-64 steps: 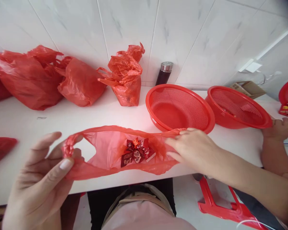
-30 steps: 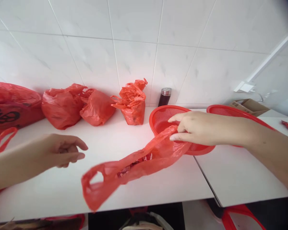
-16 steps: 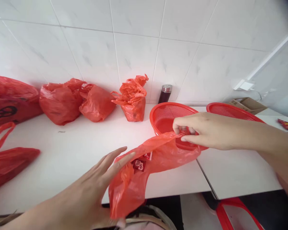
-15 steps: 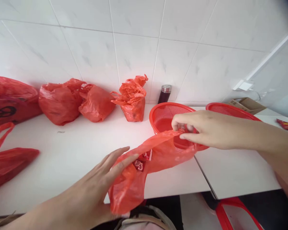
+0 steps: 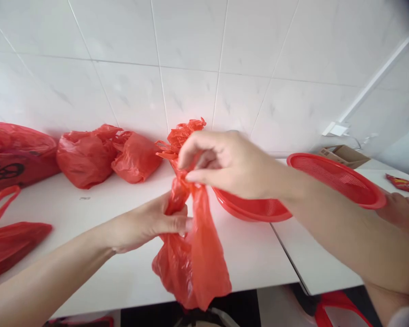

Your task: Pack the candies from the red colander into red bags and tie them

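A thin red plastic bag hangs upright over the table's front edge. My left hand is closed round its gathered upper part, thumb in front. Above that, my right hand pinches the top of the same bag between thumb and fingers. Whatever lies inside does not show through now. Just beyond my right wrist sits a red plastic basket, partly covered by my forearm. Behind my right hand stands another tied red bag, half hidden.
Along the tiled wall are more filled red bags, and one lies at the left on the white table. Another person's hand is at a second red basket. A cardboard box stands behind it.
My right hand has moved left and up with the bag's top. My left hand has closed round the bag, which now hangs upright. A person's hand has appeared at the right basket.
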{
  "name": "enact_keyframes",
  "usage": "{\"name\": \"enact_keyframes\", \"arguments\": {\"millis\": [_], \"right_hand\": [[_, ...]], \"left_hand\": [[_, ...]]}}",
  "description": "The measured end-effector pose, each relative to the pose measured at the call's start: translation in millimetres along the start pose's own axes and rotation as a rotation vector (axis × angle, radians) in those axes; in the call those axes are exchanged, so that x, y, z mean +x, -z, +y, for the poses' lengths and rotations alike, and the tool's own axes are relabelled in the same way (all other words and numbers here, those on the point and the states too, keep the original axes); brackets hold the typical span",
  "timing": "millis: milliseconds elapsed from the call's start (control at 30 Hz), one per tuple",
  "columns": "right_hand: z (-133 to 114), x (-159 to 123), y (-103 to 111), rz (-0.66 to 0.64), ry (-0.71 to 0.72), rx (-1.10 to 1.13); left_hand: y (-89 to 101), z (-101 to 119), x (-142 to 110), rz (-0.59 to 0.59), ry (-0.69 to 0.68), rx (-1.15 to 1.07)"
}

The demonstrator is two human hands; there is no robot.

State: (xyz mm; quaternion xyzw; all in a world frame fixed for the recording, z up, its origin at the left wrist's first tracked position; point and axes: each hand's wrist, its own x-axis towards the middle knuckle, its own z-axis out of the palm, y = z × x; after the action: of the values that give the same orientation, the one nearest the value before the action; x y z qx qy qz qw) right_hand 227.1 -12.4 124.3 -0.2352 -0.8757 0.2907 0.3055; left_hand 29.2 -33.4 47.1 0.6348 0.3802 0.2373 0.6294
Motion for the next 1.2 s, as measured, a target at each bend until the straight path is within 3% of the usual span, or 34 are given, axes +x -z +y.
{"name": "enact_keyframes", "arguments": {"millis": [67,133,233,367,433,533,633,800,933,967,1067,1100,1200], "right_hand": [[0,15,-18,-0.108,0.063,0.064],[5,26,-33,-0.149,0.115,0.091],[19,36,-47,-0.074,0.147,0.124],[42,44,-59,0.057,0.092,0.163],[48,49,-67,0.074,0.087,0.151],[52,52,-75,0.08,0.104,0.147],[57,45,-67,0.123,-0.015,0.178],[72,13,-44,-0.005,-0.266,0.243],[60,-16,-48,0.116,-0.296,0.28],[56,-22,-52,0.096,-0.299,0.291],[49,-31,-62,-0.051,-0.291,0.34],[52,-30,-64,-0.042,-0.279,0.344],[69,-18,-73,0.155,-0.212,0.338]], "left_hand": [[-2.3,4,0,-0.131,0.017,0.178],[-1.7,6,-1,-0.14,0.069,0.3],[5.4,6,-5,-0.118,0.151,0.328],[15.6,1,-3,-0.278,0.151,0.203],[15.6,0,1,-0.299,0.133,0.182],[11.4,2,7,-0.18,0.207,0.175],[11.8,2,9,-0.065,0.282,0.085],[29.3,-9,5,-0.055,0.16,-0.042],[41.0,-18,1,0.042,0.122,-0.118],[42.4,-18,0,0.052,0.089,-0.129],[42.7,-16,-2,0.079,-0.013,-0.028],[41.8,-15,-2,0.099,-0.027,0.054],[37.4,-14,-3,0.17,-0.021,0.313]]}}
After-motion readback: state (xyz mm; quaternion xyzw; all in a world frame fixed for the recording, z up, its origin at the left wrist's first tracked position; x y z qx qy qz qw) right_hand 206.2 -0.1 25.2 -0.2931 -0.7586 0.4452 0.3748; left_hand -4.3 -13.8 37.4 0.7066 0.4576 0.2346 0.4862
